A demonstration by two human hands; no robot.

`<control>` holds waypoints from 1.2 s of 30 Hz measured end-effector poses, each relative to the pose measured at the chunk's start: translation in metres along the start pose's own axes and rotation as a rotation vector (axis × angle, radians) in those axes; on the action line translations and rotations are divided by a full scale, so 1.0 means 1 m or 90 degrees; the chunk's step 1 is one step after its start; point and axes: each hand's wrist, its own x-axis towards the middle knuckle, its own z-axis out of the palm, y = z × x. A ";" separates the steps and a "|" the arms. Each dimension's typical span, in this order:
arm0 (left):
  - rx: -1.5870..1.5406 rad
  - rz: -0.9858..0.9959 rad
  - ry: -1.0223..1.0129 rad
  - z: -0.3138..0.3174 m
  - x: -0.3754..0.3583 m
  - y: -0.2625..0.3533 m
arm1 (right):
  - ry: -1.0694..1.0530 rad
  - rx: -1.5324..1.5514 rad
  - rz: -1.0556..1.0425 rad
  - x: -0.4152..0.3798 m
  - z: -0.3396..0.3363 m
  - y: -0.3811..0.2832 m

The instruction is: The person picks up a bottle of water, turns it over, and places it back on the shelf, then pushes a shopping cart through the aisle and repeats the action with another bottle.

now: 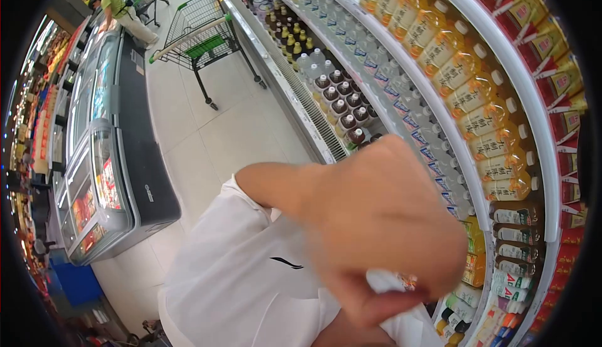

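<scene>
Clear bottles with blue-and-red labels [426,152] stand in close ranks on a curved shelf, running from twelve o'clock down to about four o'clock in the view. They lie toward one o'clock of the left hand [392,234], which partly covers the rows. The hand is blurred, its back to the camera, fingers curled under and thumb drawn in toward them. White and a small coloured patch show beside the thumb; whether anything is pinched there, I cannot tell. The right hand cannot be made out.

Dark bottles with white caps [339,106] stand just beyond the left hand, toward eleven o'clock of it. Orange-labelled drink bottles [483,124] fill the next shelf outward, toward two o'clock, with red-and-gold packs [560,84] past them.

A white shirt [251,272] with a small black mark spreads at six to seven o'clock. A green-handled shopping cart [204,36] stands on the pale tiled floor [232,127] at eleven o'clock; a glass-topped freezer [147,178] sits at nine, and a person in a green top [114,7] leans over the cabinets at ten.
</scene>
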 end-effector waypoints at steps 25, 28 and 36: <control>0.626 -0.209 0.065 -0.252 -0.035 0.264 | -0.371 -0.228 -0.475 -0.158 0.312 -0.408; 0.773 -0.498 0.162 -0.338 -0.112 0.214 | -0.327 -0.376 -0.426 -0.089 0.316 -0.388; 0.621 -1.477 -0.205 -0.489 -0.489 0.157 | -0.311 -0.282 -0.332 0.044 0.327 -0.415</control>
